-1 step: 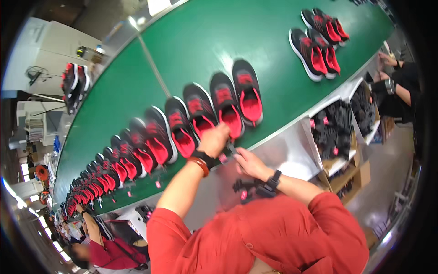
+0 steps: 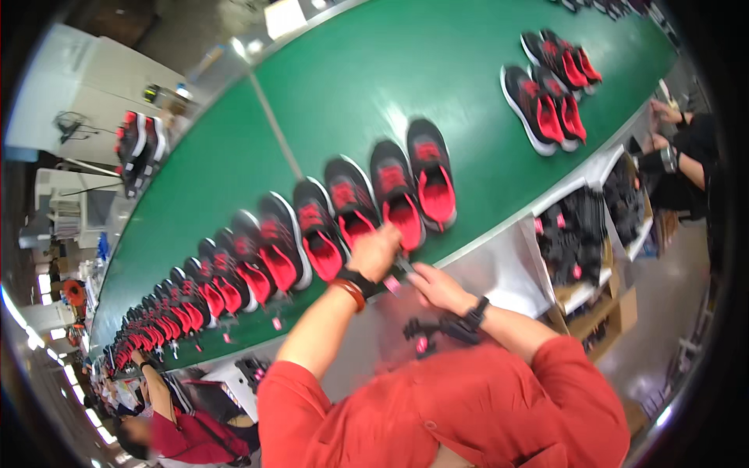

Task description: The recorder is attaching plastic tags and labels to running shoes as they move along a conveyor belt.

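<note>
My left hand point(image 2: 376, 253) is closed at the heel of a black sneaker point(image 2: 392, 178) with a red lining, second from the right end of a row. My right hand point(image 2: 440, 288) is close beside it, fingers pinched on a dark narrow strip point(image 2: 403, 264) that spans the gap between both hands. A small pink tag point(image 2: 392, 286) hangs below my left hand. Exactly how the strip meets the shoe is hidden by my fingers. The end sneaker point(image 2: 431, 168) stands just right of these, touched by neither hand.
The sneakers stand along the near edge of a green table point(image 2: 351, 86). Two more pairs point(image 2: 538, 105) sit at the far right. Below the edge, an open box point(image 2: 573, 234) holds black pieces with pink tags. Co-workers are at left point(image 2: 203, 429) and right point(image 2: 686, 148).
The whole view has shifted slightly, so the table and shoes appear lower and farther right. My hands keep the same grip; the pink tag shows more fully.
</note>
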### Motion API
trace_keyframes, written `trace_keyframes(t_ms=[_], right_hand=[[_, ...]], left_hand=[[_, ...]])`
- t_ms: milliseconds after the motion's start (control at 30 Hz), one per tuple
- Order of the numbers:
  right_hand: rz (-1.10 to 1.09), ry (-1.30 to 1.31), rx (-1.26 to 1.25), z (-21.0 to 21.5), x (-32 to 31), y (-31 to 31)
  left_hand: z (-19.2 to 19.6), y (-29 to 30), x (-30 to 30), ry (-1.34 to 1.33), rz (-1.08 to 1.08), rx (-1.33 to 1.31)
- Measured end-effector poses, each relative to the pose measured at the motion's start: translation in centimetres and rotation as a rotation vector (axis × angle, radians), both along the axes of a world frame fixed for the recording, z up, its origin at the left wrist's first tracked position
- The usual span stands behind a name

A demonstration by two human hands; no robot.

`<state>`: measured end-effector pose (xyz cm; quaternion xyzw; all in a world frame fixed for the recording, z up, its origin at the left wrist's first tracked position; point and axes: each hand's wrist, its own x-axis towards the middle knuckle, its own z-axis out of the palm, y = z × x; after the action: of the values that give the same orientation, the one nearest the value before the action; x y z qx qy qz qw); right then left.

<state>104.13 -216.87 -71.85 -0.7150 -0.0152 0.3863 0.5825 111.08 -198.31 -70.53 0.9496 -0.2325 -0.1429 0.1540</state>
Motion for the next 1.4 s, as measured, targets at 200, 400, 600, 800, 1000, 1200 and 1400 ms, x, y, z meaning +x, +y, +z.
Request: trace_keyframes(t_ms=[200,400,600,800,1000,1200,1400], right_hand=[[0.21,-0.071,-0.005,1.4,4.2,-3.2],[0.201,-0.629,-0.198,1.9,7.3,-3.1],[0.585,-0.981,-0.506,-0.1,11.7,-6.7],[0.599,-1.285,-0.592,1.8,13.2,-6.9],[0.707,-1.424,-0.591,3.5,14.1,-6.8],[0.769,-1.439,-0.551,4.1,14.3,-6.1],[0.796,-1.426,-0.518,4.6,14.6,-5.1]], left_hand=[[1.6,0.3,-1.7,-0.034,-0.23,-0.153],[-2.2,0.3,-2.6,0.031,-0.163,-0.078],[-2.2,-0.5,-3.4,0.035,0.103,-0.221],[-0.7,-2.0,-3.6,0.111,0.297,-0.356],[-1.2,-2.5,-3.5,0.16,0.319,-0.29],[-1.3,-2.9,-3.7,0.145,0.354,-0.265],[-1.2,-2.4,-3.7,0.153,0.351,-0.241]])
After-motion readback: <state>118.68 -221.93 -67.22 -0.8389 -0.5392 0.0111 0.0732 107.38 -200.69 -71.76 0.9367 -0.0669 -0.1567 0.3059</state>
